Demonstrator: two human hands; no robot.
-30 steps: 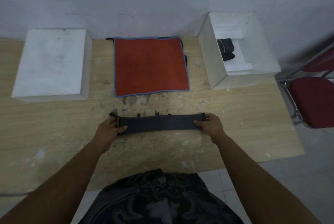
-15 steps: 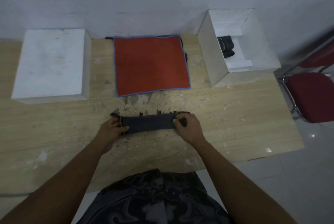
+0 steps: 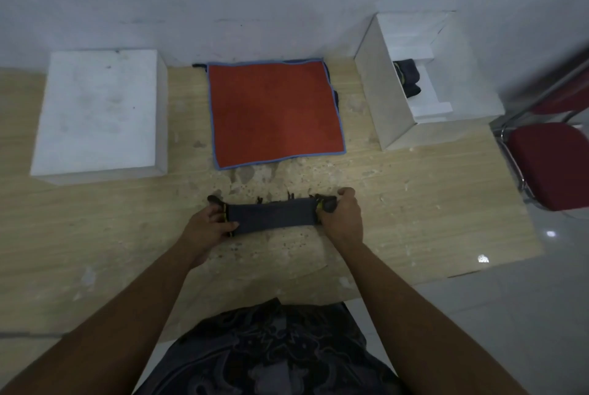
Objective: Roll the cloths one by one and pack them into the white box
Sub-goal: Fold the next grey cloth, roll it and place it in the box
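Note:
A dark grey cloth (image 3: 271, 215), folded into a narrow strip with a yellow-trimmed edge, lies on the wooden table (image 3: 414, 222) in front of me. My left hand (image 3: 208, 225) pinches its left end. My right hand (image 3: 342, 219) grips the right end, which is rolled over into a small bundle. Behind it an orange cloth with blue edging (image 3: 274, 111) lies flat on top of darker cloths. The open white box (image 3: 376, 88) stands at the back right with one dark rolled cloth (image 3: 409, 77) inside.
A closed white box (image 3: 98, 111) sits at the back left against the grey wall. A red-seated metal chair (image 3: 551, 165) stands off the table's right edge. The table's front edge runs just before my torso.
My right hand has rolled the strip's right end leftward, so the visible strip is much shorter than a second ago. My left hand has stayed on the left end.

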